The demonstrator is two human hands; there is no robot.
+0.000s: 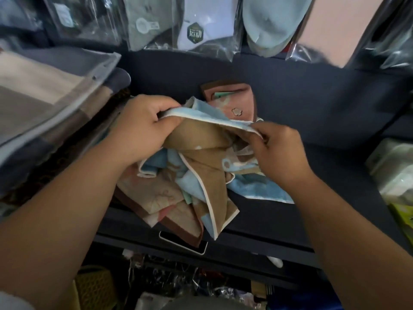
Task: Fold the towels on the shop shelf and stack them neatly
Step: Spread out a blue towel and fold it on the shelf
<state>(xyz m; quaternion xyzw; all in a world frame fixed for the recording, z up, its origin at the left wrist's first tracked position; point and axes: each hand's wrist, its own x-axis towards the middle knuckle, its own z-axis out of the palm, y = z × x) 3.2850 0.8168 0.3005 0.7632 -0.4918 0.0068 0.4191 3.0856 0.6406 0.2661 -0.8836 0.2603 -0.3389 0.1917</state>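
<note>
Head view: both hands (143,128) pinch the towel's (201,135) top edge.

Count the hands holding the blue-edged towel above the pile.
2. The left hand grips the left end of the towel; the right hand pinches its right end. No other hand shows.

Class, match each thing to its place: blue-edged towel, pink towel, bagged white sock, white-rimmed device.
1 blue-edged towel
2 pink towel
3 bagged white sock
4 white-rimmed device

a hangs above the shelf
b partly under the towel pile
c held by left hand and right hand
d lies behind the hands

Pairs: 1-c, 2-d, 3-a, 4-b
</note>
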